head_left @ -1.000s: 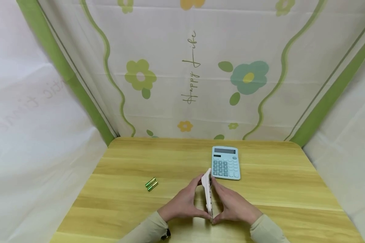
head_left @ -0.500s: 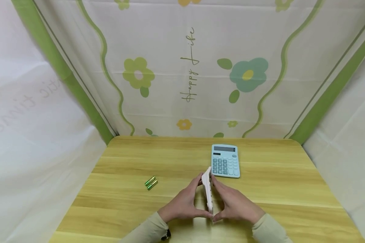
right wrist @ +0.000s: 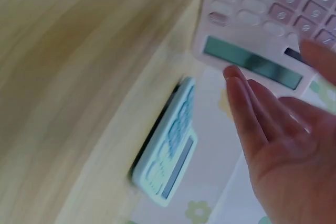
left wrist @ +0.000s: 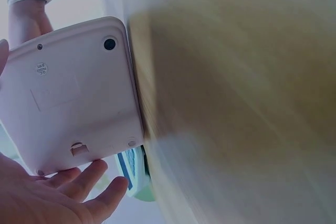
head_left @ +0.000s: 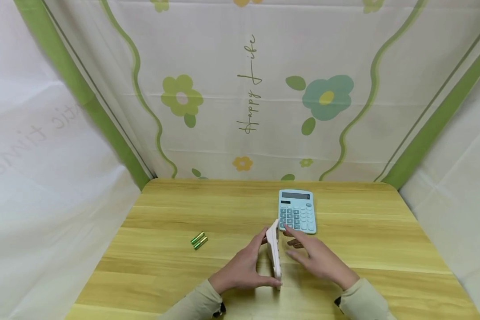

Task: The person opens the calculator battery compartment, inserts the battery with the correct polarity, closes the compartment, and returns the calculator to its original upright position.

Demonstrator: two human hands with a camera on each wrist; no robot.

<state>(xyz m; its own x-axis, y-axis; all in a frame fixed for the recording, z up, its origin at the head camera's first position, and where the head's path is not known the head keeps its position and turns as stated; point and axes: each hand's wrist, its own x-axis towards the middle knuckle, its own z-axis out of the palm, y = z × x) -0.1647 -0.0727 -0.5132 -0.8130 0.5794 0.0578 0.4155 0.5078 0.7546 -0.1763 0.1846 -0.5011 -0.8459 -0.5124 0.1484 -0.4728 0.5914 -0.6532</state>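
My left hand (head_left: 244,269) holds a pink calculator (head_left: 274,251) on its long edge on the table, thumb at the near end and fingers at the far end. Its back faces left; the left wrist view shows a black round foot (left wrist: 109,44), a screw hole and a small notched opening (left wrist: 79,149). The right wrist view shows its keys and display (right wrist: 252,61). My right hand (head_left: 320,258) hovers just right of the pink calculator, fingers loosely extended and holding nothing. Beyond it lies a light blue calculator (head_left: 304,209), face up.
Two green and gold batteries (head_left: 199,240) lie side by side on the wooden table (head_left: 152,266), left of my left hand. A white curtain (head_left: 224,58) with flowers hangs behind the table, with white cloth on both sides.
My right hand has let go of the pink calculator and moved a little to the right. The left hand still holds it upright in about the same place.
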